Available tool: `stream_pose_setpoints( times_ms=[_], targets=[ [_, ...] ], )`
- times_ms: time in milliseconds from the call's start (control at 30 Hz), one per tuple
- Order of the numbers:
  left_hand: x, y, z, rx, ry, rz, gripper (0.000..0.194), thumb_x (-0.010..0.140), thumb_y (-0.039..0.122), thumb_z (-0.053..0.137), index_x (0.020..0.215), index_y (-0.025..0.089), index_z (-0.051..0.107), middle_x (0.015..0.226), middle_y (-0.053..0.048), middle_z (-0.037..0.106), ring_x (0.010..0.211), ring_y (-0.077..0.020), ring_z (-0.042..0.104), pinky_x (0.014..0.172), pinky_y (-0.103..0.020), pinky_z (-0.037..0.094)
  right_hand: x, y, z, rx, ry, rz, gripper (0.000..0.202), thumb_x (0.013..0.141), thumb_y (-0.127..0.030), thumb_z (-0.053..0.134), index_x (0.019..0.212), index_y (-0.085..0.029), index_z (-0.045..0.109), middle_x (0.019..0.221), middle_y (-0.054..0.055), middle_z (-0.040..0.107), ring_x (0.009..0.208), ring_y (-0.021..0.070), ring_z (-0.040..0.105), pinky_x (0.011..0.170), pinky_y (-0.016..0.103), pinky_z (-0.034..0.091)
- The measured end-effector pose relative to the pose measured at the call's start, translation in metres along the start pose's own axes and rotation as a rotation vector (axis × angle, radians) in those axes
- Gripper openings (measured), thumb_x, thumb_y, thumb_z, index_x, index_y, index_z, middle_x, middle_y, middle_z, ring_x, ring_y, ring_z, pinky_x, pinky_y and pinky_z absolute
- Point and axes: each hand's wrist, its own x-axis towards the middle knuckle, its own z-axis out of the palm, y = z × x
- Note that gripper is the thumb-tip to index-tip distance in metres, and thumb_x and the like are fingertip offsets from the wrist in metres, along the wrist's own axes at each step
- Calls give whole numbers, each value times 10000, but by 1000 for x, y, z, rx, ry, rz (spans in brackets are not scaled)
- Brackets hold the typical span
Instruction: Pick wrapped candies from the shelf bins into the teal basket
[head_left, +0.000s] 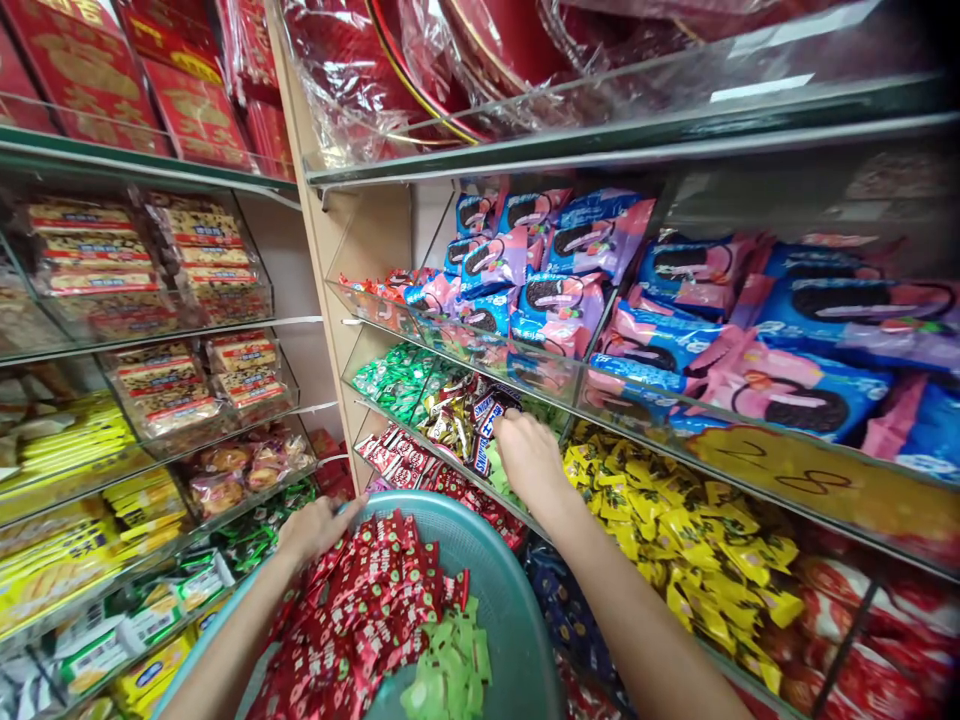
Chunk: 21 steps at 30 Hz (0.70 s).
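Observation:
A green plastic basin [525,610] stands low in front of me, holding many red-wrapped sweets [360,610] and a smaller heap of light green packets [454,660]. At its far left rim is my left hand [313,528], gripping the rim with the thumb side along the edge; some fingers are hidden. My right hand [531,455] reaches into a shelf compartment, its fingers curled beside Snickers bars [487,415] and above light green packets [501,475]. The fingertips are turned away, so what they hold does not show.
Glass-fronted shelves surround the basin. Blue and pink cookie packs [675,340] lie above my right arm, with yellow-wrapped sweets [675,530] beside it. Green-wrapped sweets [397,380] lie farther left. A wooden upright [311,230] separates the left shelves, which hold stacked snack bars [94,250].

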Motion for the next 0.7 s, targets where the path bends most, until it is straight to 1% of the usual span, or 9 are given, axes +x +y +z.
stream_pose_setpoints(
  times_ms=[133,300,400,467,567,633,700],
  targets=[
    [-2,4,-2,-8,7,9,773,661,754,164,857,223,691,898,-151,688,877,-337,620,746,-413,439,-2,1,-2,24,103,10,275,823,-52,351,943,-160,573,958,90,569,890,193,510,683,282,361],
    [-3,8,-3,0,17,-6,765,665,750,169,866,223,687,900,-148,690,887,-335,618,750,-412,439,-8,2,-3,95,238,-4,219,868,-125,340,862,-173,553,915,73,559,840,190,481,693,292,350],
    [-4,8,-4,0,16,-15,764,670,741,174,883,215,685,909,-152,690,890,-339,617,748,-415,440,-20,1,-6,186,324,-56,185,872,-150,359,824,-176,536,876,64,550,814,185,465,704,293,345],
    [-5,8,-5,9,10,-24,755,673,735,183,886,213,687,905,-150,691,887,-339,619,746,-416,441,-31,0,-9,294,352,-119,174,872,-157,369,797,-179,525,854,53,544,811,176,461,711,286,345],
    [-7,7,-6,15,6,-21,742,670,735,193,888,229,689,903,-135,694,886,-333,620,749,-414,443,-50,-3,-12,506,307,-210,199,885,-185,360,763,-187,518,828,34,539,813,158,470,718,270,348],
    [-7,7,-6,8,13,-24,746,662,744,192,908,242,685,908,-126,695,883,-328,621,750,-413,443,-60,-6,-9,620,215,-256,228,894,-213,350,742,-192,519,804,17,539,794,143,477,705,255,351],
    [-7,6,-5,1,14,-39,754,658,749,193,928,241,680,909,-129,693,876,-328,622,747,-414,443,-70,-8,-2,669,84,-302,232,887,-211,369,715,-193,524,779,2,542,761,128,483,678,240,349]
  ],
)
